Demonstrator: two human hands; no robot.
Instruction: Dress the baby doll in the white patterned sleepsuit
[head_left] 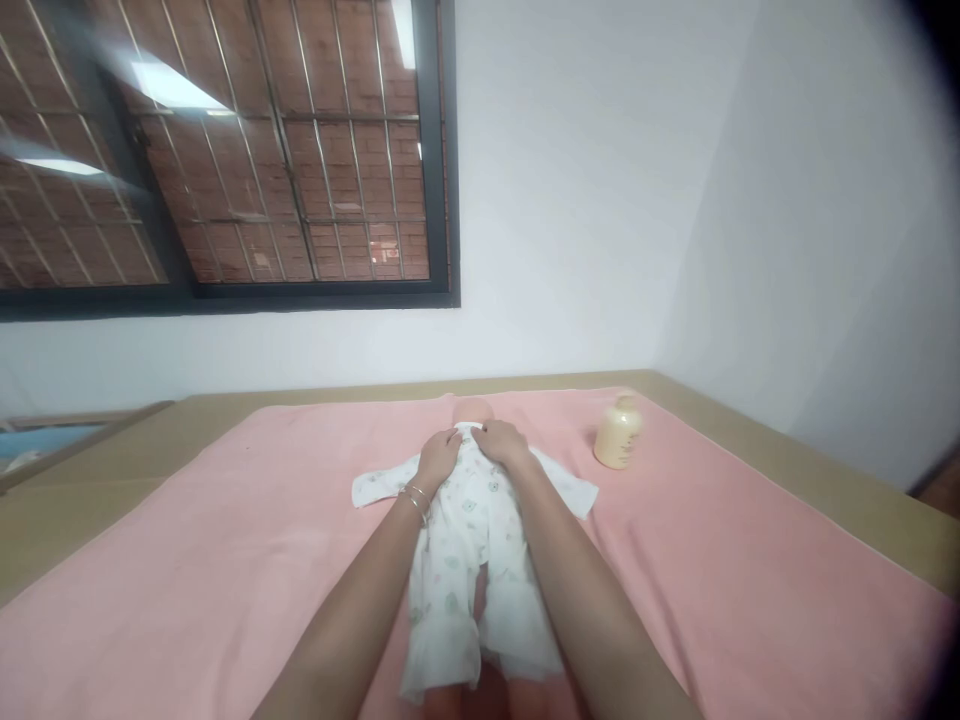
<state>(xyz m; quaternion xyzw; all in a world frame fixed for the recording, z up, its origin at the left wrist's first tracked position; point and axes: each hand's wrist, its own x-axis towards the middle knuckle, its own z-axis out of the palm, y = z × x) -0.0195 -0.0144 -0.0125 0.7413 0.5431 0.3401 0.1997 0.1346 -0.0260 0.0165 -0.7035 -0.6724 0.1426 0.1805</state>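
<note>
A baby doll (473, 410) lies on its back with its head away from me, dressed in a white patterned romper (470, 505). The sleeves spread out to both sides, and the wide trouser legs point toward me. At the neckline, my left hand (440, 457) is closed on the fabric on the left of the chest, with thin bracelets on that wrist. Opposite it, my right hand (501, 442) is closed on the cloth at the right of the collar. My hands and forearms cover part of the shoulders and sides.
Under the doll a pink towel (285, 520) covers a tan padded surface (750, 440). To the right stands a pale yellow bottle (618, 434). A white wall (555, 200) and a dark-framed barred window (442, 200) rise behind.
</note>
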